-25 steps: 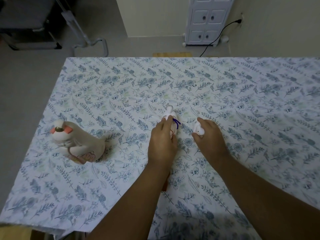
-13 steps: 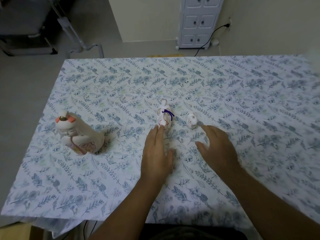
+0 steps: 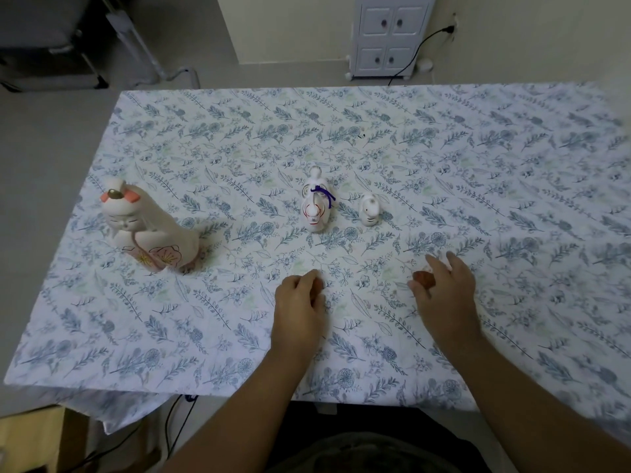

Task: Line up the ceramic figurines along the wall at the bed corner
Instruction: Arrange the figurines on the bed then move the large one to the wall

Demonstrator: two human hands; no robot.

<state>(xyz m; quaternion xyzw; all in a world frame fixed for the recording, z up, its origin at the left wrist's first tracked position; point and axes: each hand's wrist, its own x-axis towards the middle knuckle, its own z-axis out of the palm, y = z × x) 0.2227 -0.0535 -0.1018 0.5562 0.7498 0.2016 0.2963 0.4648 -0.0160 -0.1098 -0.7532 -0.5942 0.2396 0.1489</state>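
Three ceramic figurines stand on the floral bedsheet. At the left is a large white doll figurine with pink flowers. Mid-bed are a white figurine with a purple cord and, right of it, a tiny white figurine. My left hand rests below them with its fingers curled; a small reddish thing peeks out under its fingertips. My right hand is curled over a small reddish-brown figurine, with thumb and fingers around it. Both hands are well apart from the white figurines.
The bed's left edge drops to grey floor. Beyond the far edge are a white cabinet, a black cable plugged into the wall and a metal frame. A wall runs along the far right.
Both hands let go of the two middle white figurines and pulled back towards me. The right hand now curls over a small reddish-brown figurine. The camera view shifted back.
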